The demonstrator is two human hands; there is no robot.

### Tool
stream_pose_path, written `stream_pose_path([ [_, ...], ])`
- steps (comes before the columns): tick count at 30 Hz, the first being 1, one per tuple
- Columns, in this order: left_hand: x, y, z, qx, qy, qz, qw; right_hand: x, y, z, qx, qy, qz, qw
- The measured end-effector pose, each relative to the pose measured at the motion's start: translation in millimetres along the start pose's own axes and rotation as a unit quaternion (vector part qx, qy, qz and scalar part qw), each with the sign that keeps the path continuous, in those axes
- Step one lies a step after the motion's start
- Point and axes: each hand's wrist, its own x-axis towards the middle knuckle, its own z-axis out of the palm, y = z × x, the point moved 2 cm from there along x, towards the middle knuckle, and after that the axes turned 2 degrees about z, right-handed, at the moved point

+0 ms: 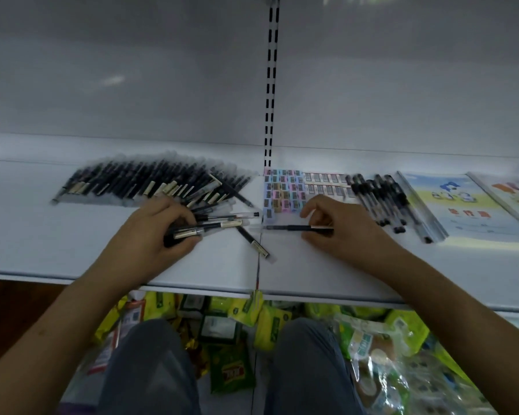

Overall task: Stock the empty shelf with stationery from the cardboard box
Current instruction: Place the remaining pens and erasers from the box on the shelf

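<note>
We see the white shelf (327, 274) carrying the stationery, and both hands working on it. Our left grip (159, 232) has its fingers curled round a small bundle of black pens (189, 232), whose tips fan out to its right. Just beyond that grip lies the long row of pens (150, 182) already laid side by side, and one loose pen (253, 242) lies slanted between the two grips. Our right grip (339, 226) pinches a single black pen (297, 227) that lies flat on the shelf, pointing left toward the other hand. Just beyond the right grip sit the coloured erasers (282, 190), and to its right a cluster of capped pens (378, 196), then booklets (462, 208). Below the shelf edge, green packets (231, 369) lie around our knees.
</note>
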Motion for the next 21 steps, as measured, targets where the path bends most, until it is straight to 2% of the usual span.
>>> stream_pose_path([
  [3,1,3,0,-0.016,0.018,0.000,1.000,6,-14,11,-0.111,-0.028,-0.030,0.993],
  [6,-3,1,-3,-0.028,0.029,-0.015,0.999,10,-20,19,-0.135,-0.041,-0.045,0.989],
  [10,-10,-5,-5,-0.010,0.032,-0.029,0.999,10,-24,22,-0.119,-0.026,-0.045,0.992],
  [14,-17,-6,-11,-0.053,0.023,-0.053,0.997,17,-38,28,-0.038,-0.007,-0.055,0.998],
  [19,-21,-9,-16,-0.063,0.014,-0.063,0.996,56,-71,59,0.011,-0.053,-0.116,0.992],
  [21,-25,-12,-20,-0.063,0.006,-0.062,0.996,67,-75,70,0.015,-0.048,-0.126,0.991],
])
